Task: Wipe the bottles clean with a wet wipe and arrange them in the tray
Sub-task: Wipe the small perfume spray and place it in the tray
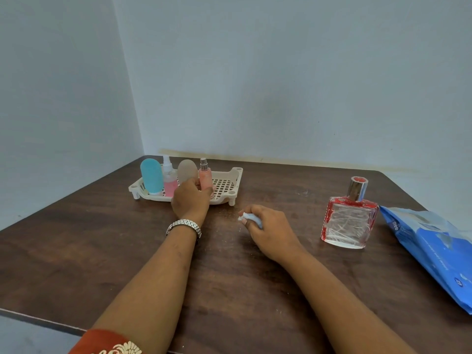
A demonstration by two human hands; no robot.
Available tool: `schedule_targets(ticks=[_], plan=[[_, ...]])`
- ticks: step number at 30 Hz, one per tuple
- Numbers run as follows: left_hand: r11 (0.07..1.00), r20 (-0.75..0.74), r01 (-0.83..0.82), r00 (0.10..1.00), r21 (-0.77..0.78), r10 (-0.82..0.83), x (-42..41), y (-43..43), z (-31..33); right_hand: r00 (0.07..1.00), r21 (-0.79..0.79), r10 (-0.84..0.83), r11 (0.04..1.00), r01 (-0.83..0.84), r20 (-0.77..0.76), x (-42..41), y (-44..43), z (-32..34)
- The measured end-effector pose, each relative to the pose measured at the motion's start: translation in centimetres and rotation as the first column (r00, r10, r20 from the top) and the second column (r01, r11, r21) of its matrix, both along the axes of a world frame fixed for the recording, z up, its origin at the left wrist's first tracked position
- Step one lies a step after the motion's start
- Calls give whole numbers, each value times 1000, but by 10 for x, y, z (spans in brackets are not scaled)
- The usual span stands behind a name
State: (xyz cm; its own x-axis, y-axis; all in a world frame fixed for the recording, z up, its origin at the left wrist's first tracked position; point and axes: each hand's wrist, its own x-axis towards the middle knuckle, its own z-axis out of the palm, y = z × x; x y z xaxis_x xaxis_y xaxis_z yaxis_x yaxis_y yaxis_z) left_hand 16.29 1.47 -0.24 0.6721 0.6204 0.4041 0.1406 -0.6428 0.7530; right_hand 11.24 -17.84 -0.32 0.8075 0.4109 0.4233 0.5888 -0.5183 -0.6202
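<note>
View from a head-worn camera, looking down at a dark brown wooden tabletop [102, 251] set into a corner of pale blue walls.

At the back left sits a cream plastic slotted tray [236, 175]. Four bottles stand upright in a row along its left half:
- a turquoise round-topped bottle [152, 176]
- a clear spray bottle of pink liquid [169, 181]
- a beige round-topped bottle [187, 169]
- a slim pink spray bottle with a silver nozzle [205, 175]

The left hand [191, 200], with a silver metal watch [185, 226] on its wrist, reaches into the tray. Its fingers [210, 189] are curled round the lower part of the slim pink bottle, apparently to set it down beside the beige one. The right half of the tray holds nothing.

The right hand [270, 228] rests on the tabletop in front of the tray. Its fingers [258, 213] are closed on a crumpled white wet wipe [251, 220], probably kept ready for the next bottle.

To the right, well apart from the tray, stands a square clear glass perfume bottle with red edges and a silver cap [350, 221]. It seems to be the last one left to wipe.

A blue plastic pack of wet wipes [434, 249] lies at the far right edge. White letters on it look like "mee", and the smaller print is too small to read. No label on any bottle is legible.

A rust-red patterned sleeve [107, 343] shows at the bottom left.
</note>
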Motion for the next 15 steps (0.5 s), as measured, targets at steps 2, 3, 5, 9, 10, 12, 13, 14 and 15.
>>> schedule_targets(ticks=[2, 3, 5, 9, 10, 12, 13, 14, 15], plan=[[1000, -16, -3, 1000, 1, 3, -1, 0, -1, 1000, -7, 1, 1000, -1, 4, 0, 0, 0], [1000, -23, -9, 1000, 8, 9, -1, 0, -1, 1000, -11, 1, 1000, -1, 6, 0, 0, 0], [999, -31, -18, 999, 29, 19, -2, -1, -1, 1000, -19, 4, 1000, -4, 2, 0, 0, 0], [995, -50, -8, 999, 101, 13, -2, -2, -2, 1000, -20, 7, 1000, -7, -4, -1, 1, 0], [993, -53, -4, 999, 122, 11, -2, -2, -3, 1000, -20, 7, 1000, -7, -7, -1, 1, 0], [989, -61, -5, 998, 146, 14, -3, -2, -3, 1000, -24, 4, 1000, -4, -8, 0, 0, -1], [988, -67, -6, 998, 151, 17, -3, -2, -3, 1000, -26, 3, 1000, -3, -6, 0, 0, -1], [988, -73, -7, 997, 155, 18, -3, -2, -3, 1000, -28, 2, 1000, -2, -2, 1, 1, -1], [987, -80, -6, 997, 159, 19, -3, -2, -3, 1000, -30, 2, 1000, -2, 0, 1, 1, -1]])
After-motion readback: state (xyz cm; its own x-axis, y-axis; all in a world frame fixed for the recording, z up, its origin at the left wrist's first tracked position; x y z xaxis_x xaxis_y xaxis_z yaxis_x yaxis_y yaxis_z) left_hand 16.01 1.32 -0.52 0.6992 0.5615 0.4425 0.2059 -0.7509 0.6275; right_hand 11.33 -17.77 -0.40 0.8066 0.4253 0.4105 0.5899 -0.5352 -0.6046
